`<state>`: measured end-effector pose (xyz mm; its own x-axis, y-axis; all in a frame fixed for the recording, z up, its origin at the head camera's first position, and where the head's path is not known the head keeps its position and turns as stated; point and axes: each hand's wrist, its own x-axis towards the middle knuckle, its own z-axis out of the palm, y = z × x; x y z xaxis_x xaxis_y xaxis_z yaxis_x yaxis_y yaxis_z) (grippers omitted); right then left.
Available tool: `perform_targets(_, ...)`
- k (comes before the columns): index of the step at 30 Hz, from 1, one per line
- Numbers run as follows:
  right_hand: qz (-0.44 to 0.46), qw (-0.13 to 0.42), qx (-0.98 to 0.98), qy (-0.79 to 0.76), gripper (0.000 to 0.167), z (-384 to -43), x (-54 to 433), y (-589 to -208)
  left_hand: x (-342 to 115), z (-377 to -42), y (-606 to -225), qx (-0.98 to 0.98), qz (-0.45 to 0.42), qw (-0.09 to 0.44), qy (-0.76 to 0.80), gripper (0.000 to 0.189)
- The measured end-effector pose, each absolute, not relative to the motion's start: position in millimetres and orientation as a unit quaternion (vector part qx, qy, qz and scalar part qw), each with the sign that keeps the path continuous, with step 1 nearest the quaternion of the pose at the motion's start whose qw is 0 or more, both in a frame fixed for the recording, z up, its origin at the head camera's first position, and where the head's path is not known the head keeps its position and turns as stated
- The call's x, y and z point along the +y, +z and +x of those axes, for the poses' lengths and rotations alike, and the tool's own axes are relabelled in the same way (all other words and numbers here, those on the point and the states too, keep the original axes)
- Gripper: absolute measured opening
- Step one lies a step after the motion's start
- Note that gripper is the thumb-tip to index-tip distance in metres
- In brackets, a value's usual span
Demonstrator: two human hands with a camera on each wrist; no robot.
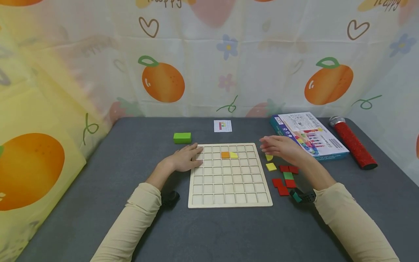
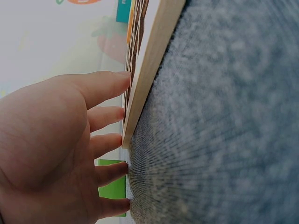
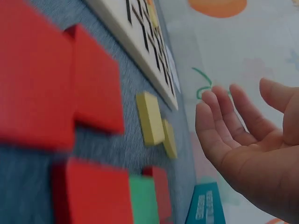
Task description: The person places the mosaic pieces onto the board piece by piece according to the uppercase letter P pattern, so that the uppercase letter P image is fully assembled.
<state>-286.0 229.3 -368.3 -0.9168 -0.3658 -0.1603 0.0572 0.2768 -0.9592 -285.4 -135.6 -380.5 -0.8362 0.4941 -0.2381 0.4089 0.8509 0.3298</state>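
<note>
A pale wooden grid board [image 1: 229,198] lies on the dark table, with an orange tile [image 1: 225,155] and a yellow tile [image 1: 234,155] side by side in an upper row. My left hand [image 1: 183,159] rests at the board's upper left edge, fingers spread, thumb and fingertips right at the rim in the left wrist view. Off the board's upper right corner hovers my right hand [image 1: 282,147], its fingers loosely bent and holding nothing. Below it are two loose yellow tiles [image 3: 150,119]. Several red tiles [image 1: 283,191] and a green tile [image 1: 288,175] lie nearer my right wrist.
Behind the board are a green block [image 1: 182,138] and a small card printed with a coloured grid [image 1: 222,126]. At the back right lies a printed box [image 1: 307,127], with a red glittery microphone [image 1: 355,145] beside it. A fruit-patterned cloth [image 1: 203,72] hangs behind the table.
</note>
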Motion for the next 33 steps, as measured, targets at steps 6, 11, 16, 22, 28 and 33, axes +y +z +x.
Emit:
perform_targets(6, -0.107, 0.174, 0.792, -0.575, 0.062, -277, 246, -370, -135, -287, -380, 0.948, 0.24, 0.16, 0.133, 0.061)
perform_targets(11, -0.107, 0.172, 0.799, -0.566, 0.062, -271, 256, -371, -135, -287, -380, 0.948, 0.24, 0.159, 0.132, 0.061)
perform_targets(16, -0.111, 0.168, 0.813, -0.546, 0.06, -264, 264, -372, -136, -287, -380, 0.948, 0.242, 0.16, 0.134, 0.061)
perform_targets(22, -0.117, 0.154, 0.833, -0.518, 0.056, -256, 272, -374, -137, -287, -381, 0.947, 0.245, 0.158, 0.134, 0.061)
perform_targets(28, -0.118, 0.148, 0.84, -0.509, 0.056, -250, 277, -376, -137, -288, -382, 0.946, 0.251, 0.154, 0.136, 0.061)
perform_targets(33, -0.123, 0.142, 0.849, -0.493, 0.055, -245, 277, -375, -137, -288, -382, 0.946, 0.25, 0.156, 0.137, 0.061)
